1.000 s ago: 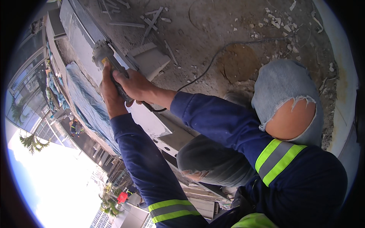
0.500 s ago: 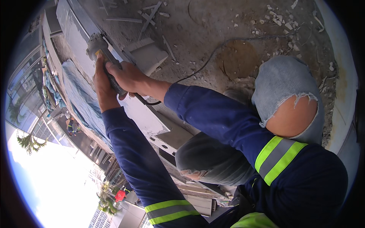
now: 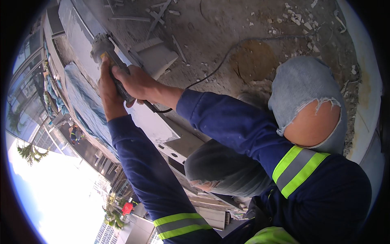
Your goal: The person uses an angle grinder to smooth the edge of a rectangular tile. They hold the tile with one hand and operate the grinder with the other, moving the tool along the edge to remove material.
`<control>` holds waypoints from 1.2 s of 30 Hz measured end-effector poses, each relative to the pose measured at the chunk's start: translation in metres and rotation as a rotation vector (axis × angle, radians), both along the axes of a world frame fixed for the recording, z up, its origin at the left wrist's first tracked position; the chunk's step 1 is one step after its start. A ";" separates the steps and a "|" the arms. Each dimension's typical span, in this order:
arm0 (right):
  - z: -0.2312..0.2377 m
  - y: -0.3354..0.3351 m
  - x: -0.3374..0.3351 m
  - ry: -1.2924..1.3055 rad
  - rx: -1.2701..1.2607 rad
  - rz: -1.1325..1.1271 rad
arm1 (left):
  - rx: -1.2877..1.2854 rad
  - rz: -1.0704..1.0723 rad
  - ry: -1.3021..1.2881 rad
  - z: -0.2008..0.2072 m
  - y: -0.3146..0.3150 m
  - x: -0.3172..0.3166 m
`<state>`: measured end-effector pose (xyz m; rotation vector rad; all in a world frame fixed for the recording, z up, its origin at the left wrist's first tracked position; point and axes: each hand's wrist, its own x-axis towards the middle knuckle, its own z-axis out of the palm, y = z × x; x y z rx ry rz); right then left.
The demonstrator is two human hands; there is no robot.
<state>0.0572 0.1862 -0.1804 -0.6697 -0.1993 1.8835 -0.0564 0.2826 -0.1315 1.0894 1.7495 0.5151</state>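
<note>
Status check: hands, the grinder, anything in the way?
Left hand and right hand both gripping angle grinder. Its head at the ledge. Black cord trails over rubble; nothing blocking.

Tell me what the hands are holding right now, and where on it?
Both hold a corded angle grinder by its slim body: the right hand wraps the rear near the cord, the left hand grips beside it.

High-rise building site: rubble-strewn concrete floor (image 3: 227,28)
</note>
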 end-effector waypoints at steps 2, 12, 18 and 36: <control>-0.001 -0.001 -0.001 0.004 0.004 0.007 | 0.003 -0.021 0.007 -0.001 -0.001 -0.002; 0.004 -0.008 0.001 -0.035 -0.033 0.024 | -0.029 -0.006 -0.004 0.002 -0.006 0.000; 0.006 -0.013 0.006 -0.010 -0.022 0.038 | -0.043 0.008 0.008 0.006 -0.013 0.005; -0.001 0.023 0.009 0.002 -0.047 0.096 | -0.008 0.077 0.037 -0.003 0.015 0.008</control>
